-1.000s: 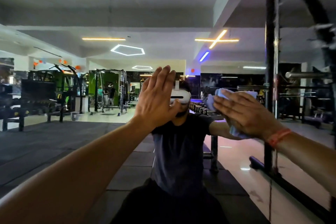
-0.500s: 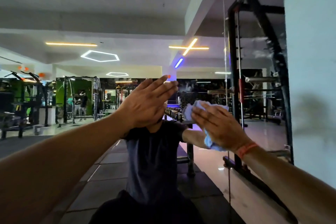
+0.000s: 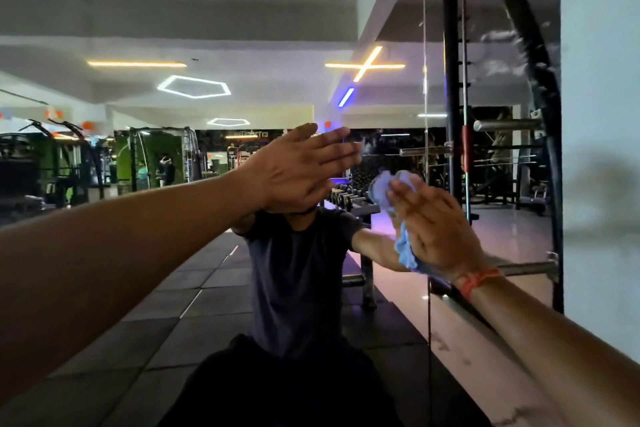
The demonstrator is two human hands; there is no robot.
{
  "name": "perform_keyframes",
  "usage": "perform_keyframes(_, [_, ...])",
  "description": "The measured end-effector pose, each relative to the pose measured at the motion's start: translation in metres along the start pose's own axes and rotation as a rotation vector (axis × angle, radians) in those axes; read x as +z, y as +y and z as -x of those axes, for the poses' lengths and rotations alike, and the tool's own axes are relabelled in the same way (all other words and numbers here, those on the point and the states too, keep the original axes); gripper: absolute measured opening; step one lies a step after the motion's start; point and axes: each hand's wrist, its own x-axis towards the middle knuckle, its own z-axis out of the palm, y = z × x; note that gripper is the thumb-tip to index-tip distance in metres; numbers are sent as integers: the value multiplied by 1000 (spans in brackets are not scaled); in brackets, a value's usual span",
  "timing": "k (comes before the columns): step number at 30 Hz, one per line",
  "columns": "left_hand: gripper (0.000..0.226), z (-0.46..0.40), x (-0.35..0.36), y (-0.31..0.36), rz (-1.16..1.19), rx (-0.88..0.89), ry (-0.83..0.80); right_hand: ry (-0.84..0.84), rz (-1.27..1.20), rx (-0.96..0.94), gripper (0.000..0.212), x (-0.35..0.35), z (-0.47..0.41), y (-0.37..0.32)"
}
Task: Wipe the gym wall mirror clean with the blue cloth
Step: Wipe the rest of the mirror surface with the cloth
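Blue cloth (image 3: pixel 401 246) sits bunched under the right hand (image 3: pixel 434 229), fingers straight, pressed to the mirror (image 3: pixel 491 156); left hand (image 3: pixel 298 173) flat, empty, apparently bracing; wiping underway; next, sweep toward smears at right.

Dim, soft, glowing ceiling lights (image 3: pixel 194 87)

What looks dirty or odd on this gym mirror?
Whitish smears streak the mirror at its upper right and bottom right, areas the blue cloth under the right hand is not covering. Nothing looks broken.
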Motion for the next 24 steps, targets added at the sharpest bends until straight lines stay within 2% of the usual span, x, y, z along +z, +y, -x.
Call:
perform_keyframes(2, [61,5,0,4,19,31,-29,183,-175,565,60,15,-16,-37])
perform_keyframes(3, [61,9,0,3,28,45,-47,286,-246,775,61,25,-24,-73])
perform_keyframes(4, [61,13,0,2,29,56,-59,329,-295,870,63,32,-31,-111])
perform_keyframes(5, [61,16,0,1,22,67,-68,292,-327,825,63,35,-33,-145])
perform_keyframes(7, [64,22,-1,-1,9,98,-82,100,-297,506,59,35,-16,-188])
perform_keyframes(10, [66,30,-6,1,26,81,-79,-82,-156,-135,47,30,27,-160])
perform_keyframes(12, [59,33,-3,5,24,51,-58,-110,-60,-372,43,25,42,-117])
perform_keyframes(13, [57,34,-2,9,23,37,-46,-87,-44,-321,44,23,46,-99])
perform_keyframes(14, [56,35,1,14,25,29,-34,-62,-73,-143,47,21,47,-88])
perform_keyframes(16, [56,35,6,24,29,64,-28,32,-227,426,54,21,45,-104])
perform_keyframes(17, [56,35,9,29,29,98,-39,79,-270,642,55,24,43,-127])
perform_keyframes(18, [57,36,12,35,34,128,-57,84,-273,739,55,26,44,-155])
perform_keyframes(19, [57,38,15,41,40,155,-73,47,-246,672,55,31,52,-181])
perform_keyframes(21, [59,42,20,53,53,211,-93,-89,-144,207,53,32,80,-191])
perform_keyframes(23, [59,46,23,63,61,245,-87,-160,-41,-174,49,23,103,-144])
perform_keyframes(24, [59,46,25,67,64,255,-81,-177,7,-251,50,17,112,-122])
